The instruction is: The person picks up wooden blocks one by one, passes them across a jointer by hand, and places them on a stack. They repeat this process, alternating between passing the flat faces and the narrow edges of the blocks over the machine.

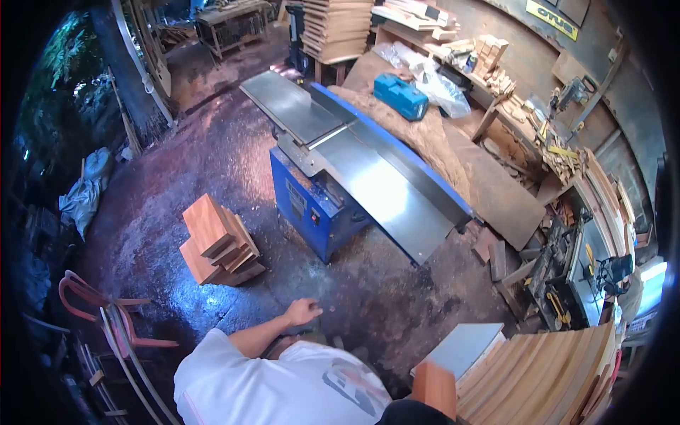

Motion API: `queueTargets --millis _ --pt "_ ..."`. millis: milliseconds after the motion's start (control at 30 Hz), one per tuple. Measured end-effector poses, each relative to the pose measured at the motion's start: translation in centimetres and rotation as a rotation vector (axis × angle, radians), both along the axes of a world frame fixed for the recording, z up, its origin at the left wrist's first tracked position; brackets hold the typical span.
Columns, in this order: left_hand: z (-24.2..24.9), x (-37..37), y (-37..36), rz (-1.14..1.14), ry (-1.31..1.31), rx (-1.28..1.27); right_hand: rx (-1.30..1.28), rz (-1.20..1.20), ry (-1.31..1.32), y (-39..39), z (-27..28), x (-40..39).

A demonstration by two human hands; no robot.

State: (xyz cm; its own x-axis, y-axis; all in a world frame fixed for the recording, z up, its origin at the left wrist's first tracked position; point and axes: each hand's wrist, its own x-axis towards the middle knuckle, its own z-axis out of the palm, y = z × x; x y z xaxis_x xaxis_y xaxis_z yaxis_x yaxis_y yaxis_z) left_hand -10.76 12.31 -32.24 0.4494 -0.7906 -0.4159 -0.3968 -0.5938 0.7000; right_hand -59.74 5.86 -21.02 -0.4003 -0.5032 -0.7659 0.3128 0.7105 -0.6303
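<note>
At bottom right of frame, blurred wood block (434, 386), holding hand hidden. Left hand (302, 312) lower centre, loosely curled, empty, well apart from block; stacked boards (219, 242) left.

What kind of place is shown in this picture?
Most likely a woodworking shop. A blue jointer with long steel tables stands in the middle, cut wood blocks are stacked on the floor, and planks are piled at the lower right.

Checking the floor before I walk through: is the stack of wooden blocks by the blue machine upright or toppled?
Upright but uneven: the stack of wooden blocks stands on the floor, its blocks skewed, none fallen off.
</note>
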Motion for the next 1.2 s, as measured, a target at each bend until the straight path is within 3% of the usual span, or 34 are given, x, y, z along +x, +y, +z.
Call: queueTargets --millis 67,133,200,300,400,500,567,700,833,933,1000,1067,1133,1167,1200 --pt "5.6 0.6 -3.5 -0.066 0.122 0.021 -0.022 -0.004 -0.023 -0.2 1.1 2.4" --pt "9.2 -0.4 -6.2 -0.018 0.15 -0.218 -0.261 -0.023 -0.172 -1.7 1.6 6.8" --pt "11.7 -2.1 -8.9 0.171 0.504 -0.332 -0.273 0.173 -0.249 -6.0 3.2 11.4" --pt "15.8 -4.0 -12.2 0.27 0.365 -0.564 -0.467 0.236 -0.351 -13.1 4.7 20.8" --pt "14.7 -3.8 -16.6 0.495 0.397 -0.59 -0.468 0.379 -0.406 -20.7 2.8 27.5" --pt "12.4 -2.1 -21.5 0.349 0.522 -0.593 -0.382 0.612 -0.297 -27.6 1.2 31.8" --pt "11.8 -2.0 -25.1 0.306 0.43 -0.586 -0.314 0.837 -0.21 -31.8 0.6 32.6" --pt "10.6 -1.8 -32.2 0.325 0.275 -0.556 -1.066 1.389 0.562 -36.0 3.7 30.7" --pt "10.7 -1.0 -35.4 0.4 0.258 -0.56 -1.368 1.692 0.352 -41.7 1.7 31.6" --pt "10.7 -0.4 -36.1 0.449 0.207 -0.573 -1.723 1.773 0.554 -45.7 -0.4 36.9" --pt "11.0 -0.4 -35.8 0.494 0.179 -0.619 -1.73 1.876 0.621 -47.5 0.0 40.2" --pt "11.6 -0.3 -35.7 0.569 -0.011 -0.578 -1.663 1.994 0.652 -48.1 0.8 42.7" --pt "12.4 -0.4 -36.3 0.663 -0.275 -0.538 -1.886 1.993 0.65 -48.3 1.1 44.7" --pt "12.9 0.2 -36.8 0.599 -0.299 -0.566 -1.991 1.978 0.65 -48.5 1.1 45.5" --pt "13.5 1.7 -37.4 0.53 -0.326 -0.595 -1.938 2.056 0.484 -49.0 0.0 46.8"
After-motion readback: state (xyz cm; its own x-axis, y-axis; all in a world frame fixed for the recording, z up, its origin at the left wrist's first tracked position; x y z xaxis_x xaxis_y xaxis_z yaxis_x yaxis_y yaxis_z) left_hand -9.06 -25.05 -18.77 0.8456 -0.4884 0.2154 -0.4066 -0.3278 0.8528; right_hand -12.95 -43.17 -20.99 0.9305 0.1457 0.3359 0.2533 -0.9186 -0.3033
